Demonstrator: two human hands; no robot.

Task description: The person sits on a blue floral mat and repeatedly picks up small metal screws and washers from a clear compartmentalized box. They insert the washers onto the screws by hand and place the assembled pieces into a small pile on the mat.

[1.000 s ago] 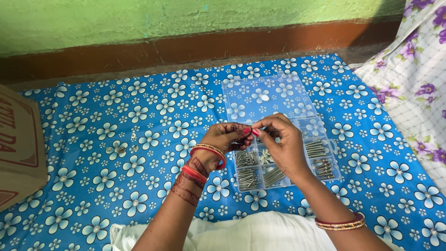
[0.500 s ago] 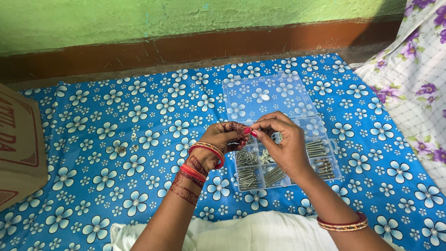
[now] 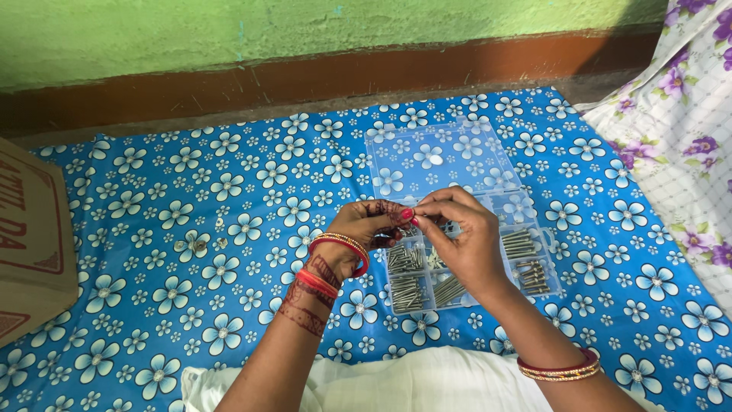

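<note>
Both hands meet above the near half of a clear plastic organiser box [image 3: 534, 229] that lies open on a blue sheet with white flowers [image 3: 191, 229]. The left hand [image 3: 366, 229], with patterned dye on its back and red and gold bangles [image 3: 341, 248] at the wrist, has its fingers curled in, thumb and forefinger pinched together. The right hand [image 3: 465, 240] comes in from the other side, and its thumb and forefinger press against those of the left. The two grips are closed on something very small between the fingertips; it is too hidden to tell what it is, only that it sits right at the point where the red-painted nails touch, directly over the box's compartments.

Beneath the hands, the compartments hold rows of metal screws [image 3: 404, 286], with more screws [image 3: 522, 244] in the sections to the right. The transparent lid [image 3: 438, 156] lies flat, opened away from the person.

Compared with a second ago, very little has changed: the pinch point sits in nearly the same spot, and the right hand's fingers have tightened slightly around it and dropped a touch lower toward the box. The box, lid and sheet have not moved.

A cardboard box [image 3: 30, 236] stands at the left edge, a flowered white cloth [image 3: 679, 114] at the right, and a few small washers [image 3: 191, 246] lie loose on the sheet.
</note>
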